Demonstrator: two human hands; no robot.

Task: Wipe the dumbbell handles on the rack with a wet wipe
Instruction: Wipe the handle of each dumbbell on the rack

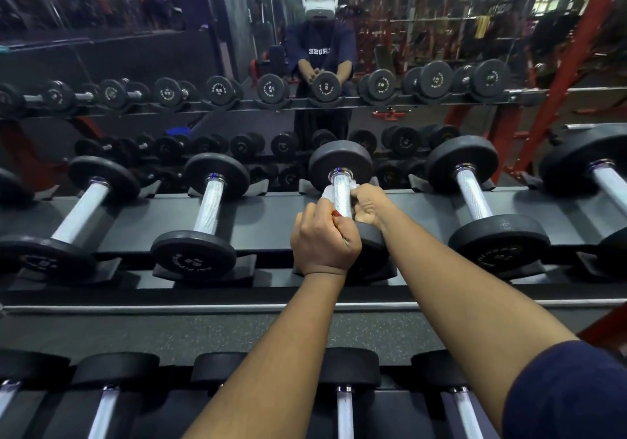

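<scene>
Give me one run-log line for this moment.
step: wiping | target: middle dumbbell handle | wet wipe: wrapped round handle | left hand: grips wipe end | right hand: grips other end

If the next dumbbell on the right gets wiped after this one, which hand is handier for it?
Probably the right hand: it sits on the right side of the handle, nearest that dumbbell, and its fingers seem to pinch the wet wipe. The left hand, gripping the handle, would have to cross over.
</scene>
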